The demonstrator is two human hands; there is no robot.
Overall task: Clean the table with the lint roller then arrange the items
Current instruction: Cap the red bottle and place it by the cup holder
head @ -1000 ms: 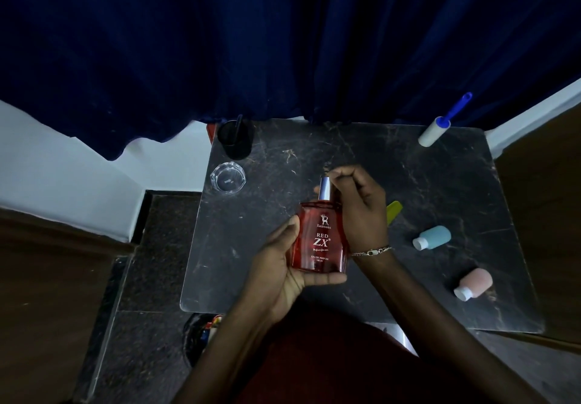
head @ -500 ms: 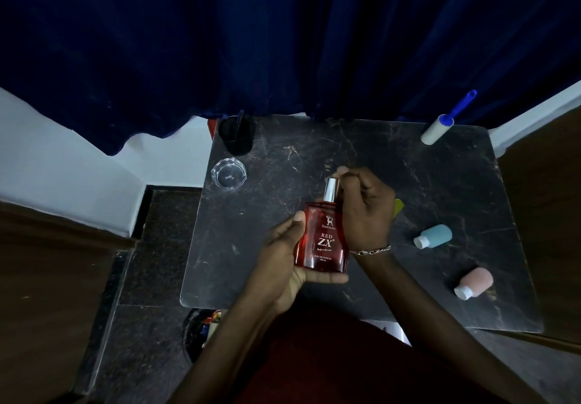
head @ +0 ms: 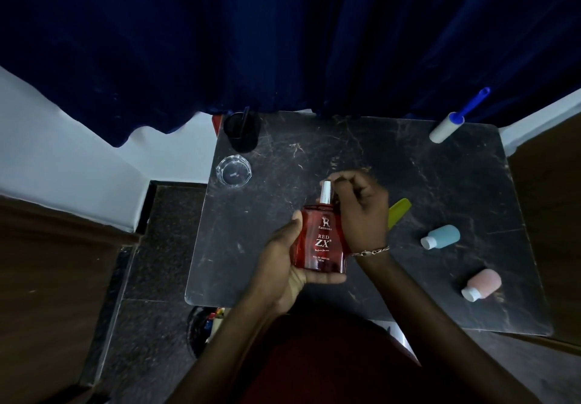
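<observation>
A red perfume bottle with a silver sprayer is held upright above the dark marble table. My left hand grips its lower left side and base. My right hand curls round its right shoulder, fingers bent at the sprayer top. The white lint roller with a blue handle lies at the far right corner. On the right lie a blue small bottle and a pink small bottle. A yellow-green flat item shows partly behind my right hand.
A black cup with a stick in it stands at the far left corner, a clear glass ashtray just in front of it. A dark blue curtain hangs behind the table. A bin sits on the floor below the near left edge.
The bottle and both hands have stayed nearly in place; my right fingers have shifted slightly around the sprayer top. The view drifted a little.
</observation>
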